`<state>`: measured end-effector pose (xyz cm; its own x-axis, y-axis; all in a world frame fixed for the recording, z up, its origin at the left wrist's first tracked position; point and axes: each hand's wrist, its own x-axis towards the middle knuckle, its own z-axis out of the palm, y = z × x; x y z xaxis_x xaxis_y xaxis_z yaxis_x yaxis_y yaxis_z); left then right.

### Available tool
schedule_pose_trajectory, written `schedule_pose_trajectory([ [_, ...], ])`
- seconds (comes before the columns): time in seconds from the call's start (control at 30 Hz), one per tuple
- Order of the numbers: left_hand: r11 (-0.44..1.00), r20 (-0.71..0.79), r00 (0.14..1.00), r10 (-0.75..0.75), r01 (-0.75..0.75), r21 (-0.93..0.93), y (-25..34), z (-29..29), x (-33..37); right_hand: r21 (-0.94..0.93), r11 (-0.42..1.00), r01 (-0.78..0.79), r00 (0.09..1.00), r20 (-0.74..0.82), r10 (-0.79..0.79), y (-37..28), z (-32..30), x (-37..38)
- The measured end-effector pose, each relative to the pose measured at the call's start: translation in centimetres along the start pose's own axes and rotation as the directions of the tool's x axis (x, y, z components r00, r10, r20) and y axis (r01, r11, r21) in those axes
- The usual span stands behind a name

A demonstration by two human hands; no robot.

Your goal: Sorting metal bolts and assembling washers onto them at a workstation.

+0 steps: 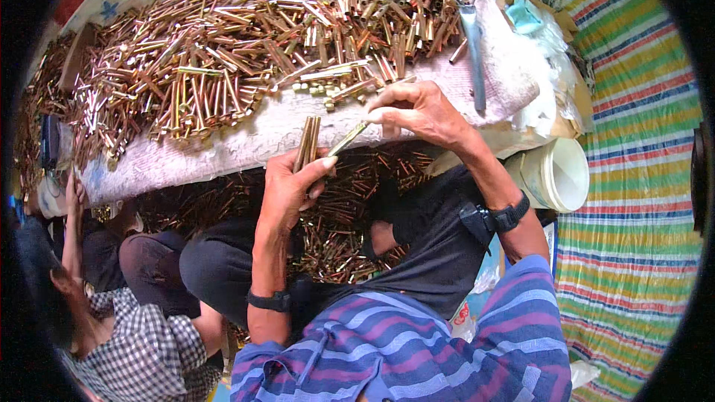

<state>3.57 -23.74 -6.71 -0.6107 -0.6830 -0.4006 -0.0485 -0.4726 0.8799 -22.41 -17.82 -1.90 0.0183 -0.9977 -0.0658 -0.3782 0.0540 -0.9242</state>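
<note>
My left hand (285, 182) is closed around a few long brass-coloured metal tubes (308, 138), which stand up out of the fist. Under its thumb lies one shinier, yellowish metal rod (348, 139), slanting up to the right. At the upper end of that rod, the thumb and fingertips of my right hand (428, 115) are pinched together; whether something small is between them I cannot make out. Just beyond both hands, at the table's near edge, sit small brass-coloured nuts (320, 89) and a large heap of similar tubes and bolts (298, 30).
A blue-handled tool (472, 59) lies on the cloth-covered table (499, 89) to the right. Nearby are a white bucket (570, 175) and plastic bags (547, 67). More metal pieces (335, 238) cover the ground below. Another person in a checked shirt (141, 350) sits at left, reaching to the table.
</note>
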Motion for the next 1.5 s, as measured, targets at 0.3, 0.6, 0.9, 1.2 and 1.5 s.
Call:
schedule_pose_trajectory([
  [0.3, 1.0, 0.031, 0.999, 0.027, -0.028, 0.01, -0.3, -0.2, 0.1, -0.165, 0.986, 0.0, 0.999, -0.033, -0.006, -0.1, 1.3, -0.2],
  [0.6, 1.0, 0.05, 0.999, 0.006, -0.007, 0.017, -0.3, -0.1, 0.2, -0.218, 0.975, 0.042, 0.999, 0.029, -0.037, 0.6, 1.1, -0.7],
  [0.9, 0.999, 0.056, 0.998, -0.026, 0.025, 0.02, -0.4, -0.4, 0.3, -0.229, 0.969, 0.088, 0.993, -0.056, -0.104, -0.3, 2.2, -0.6],
  [1.2, 1.0, 0.073, 0.997, -0.011, 0.012, -0.01, -0.9, -0.6, 0.6, -0.184, 0.98, 0.08, 0.993, -0.075, -0.095, 0.5, 2.7, -0.4],
  [1.5, 0.999, 0.062, 0.998, -0.03, 0.031, -0.014, -0.6, -0.6, 0.2, 0.057, 0.993, -0.105, 0.994, -0.023, 0.107, -0.5, 3.3, -0.5],
])
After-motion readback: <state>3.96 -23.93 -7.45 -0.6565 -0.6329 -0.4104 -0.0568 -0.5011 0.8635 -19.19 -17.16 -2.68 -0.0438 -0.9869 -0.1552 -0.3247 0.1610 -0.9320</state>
